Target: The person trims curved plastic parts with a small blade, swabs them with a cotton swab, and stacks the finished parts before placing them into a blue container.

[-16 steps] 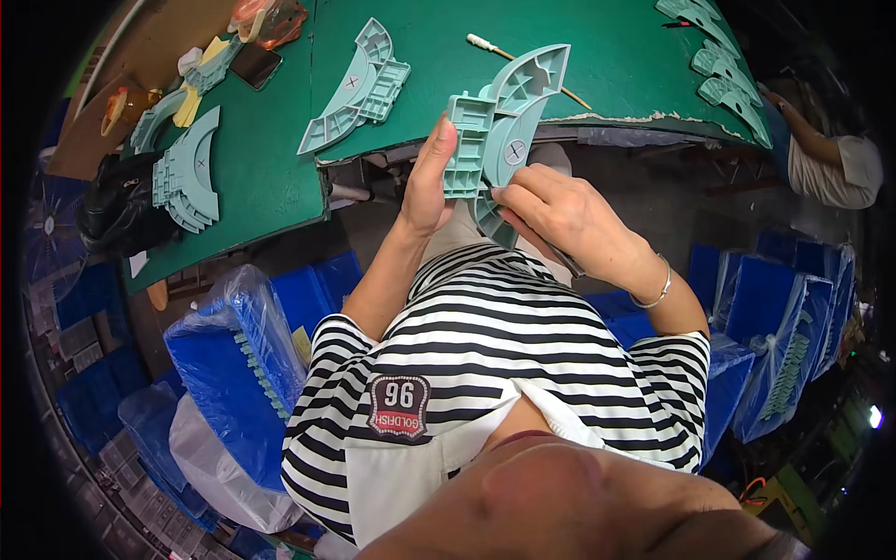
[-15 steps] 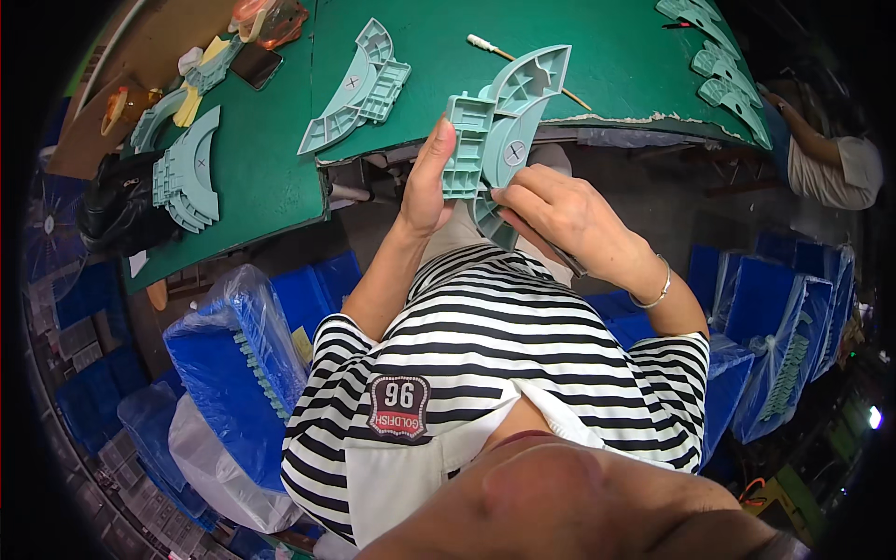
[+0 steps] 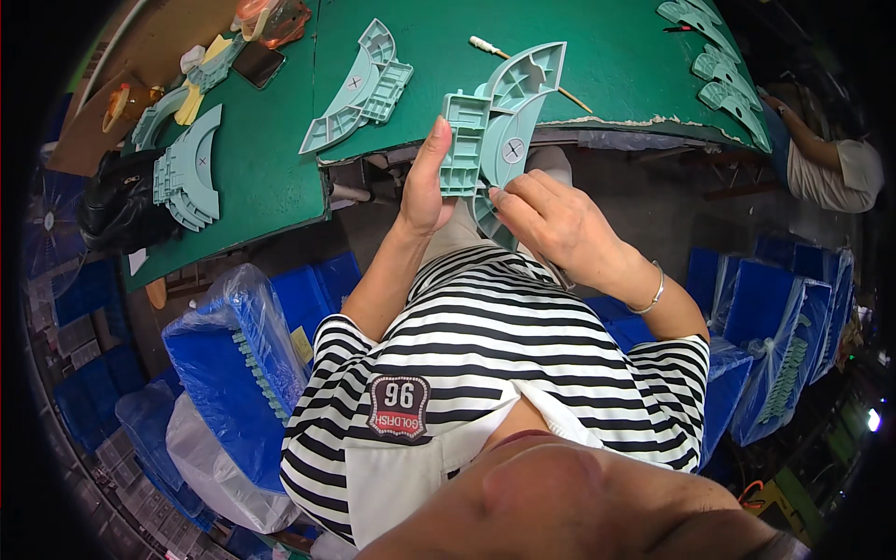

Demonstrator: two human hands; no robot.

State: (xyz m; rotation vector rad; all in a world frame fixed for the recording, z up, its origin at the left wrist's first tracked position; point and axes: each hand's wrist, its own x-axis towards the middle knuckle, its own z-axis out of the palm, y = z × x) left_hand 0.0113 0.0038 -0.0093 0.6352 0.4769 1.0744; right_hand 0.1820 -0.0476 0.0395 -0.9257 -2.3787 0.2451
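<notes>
A pale green, curved plastic moulding (image 3: 512, 121) with ribbed pockets and a crossed round mark is held upright over the near table edge. My left hand (image 3: 427, 187) is closed on it from the left, its thumb along the boxy ribbed side. At the moulding's lower right, my right hand (image 3: 565, 229) is closed in a pinch on a slim, dark-tipped tool (image 3: 484, 189). The tip meets the moulding close to the join between boxy side and curve. Most of the tool is hidden by my fingers, so I cannot make out its kind.
Similar mouldings lie on the green table (image 3: 271, 177): one (image 3: 359, 89) ahead, one (image 3: 191, 173) by a black bag (image 3: 121, 201), several (image 3: 728, 84) far right. A white-tipped stick (image 3: 487, 46) and phone (image 3: 259, 65) lie there. Plastic-wrapped blue bins (image 3: 224, 355) flank me. Another person (image 3: 835, 168) sits right.
My right hand has shifted slightly, with its wrist lower and the tool's rear end less visible. The moulding has moved a little to the left in my left hand.
</notes>
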